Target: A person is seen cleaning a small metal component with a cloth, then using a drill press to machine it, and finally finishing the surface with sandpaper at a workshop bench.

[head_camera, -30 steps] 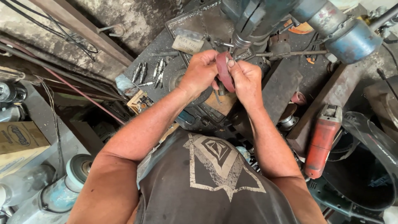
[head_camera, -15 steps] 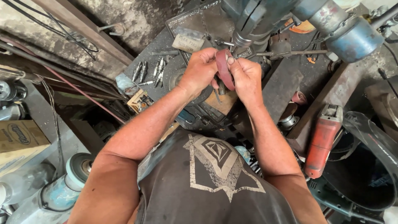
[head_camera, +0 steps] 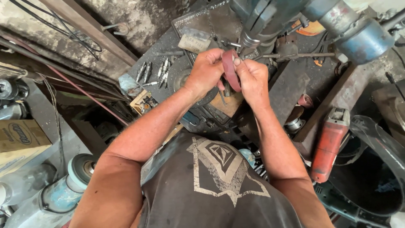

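Both of my hands meet over a dark metal drill-press table (head_camera: 177,46). My left hand (head_camera: 206,71) and my right hand (head_camera: 252,78) each pinch a dull red strip of abrasive cloth (head_camera: 230,69), bent into a loop between them. A small metal part under the strip is mostly hidden by my fingers. The grey-blue drill head (head_camera: 270,17) hangs just above my hands.
Several drill bits (head_camera: 154,71) lie on the table's left. A red angle grinder (head_camera: 329,143) leans at right beside a black rubber belt (head_camera: 379,143). A blue motor (head_camera: 363,38) sits top right, a cardboard box (head_camera: 21,137) and a blue-grey grinder (head_camera: 55,194) at left.
My hands stay together at the same spot on the strip; only the fingers shift slightly, and the view has drifted a little.
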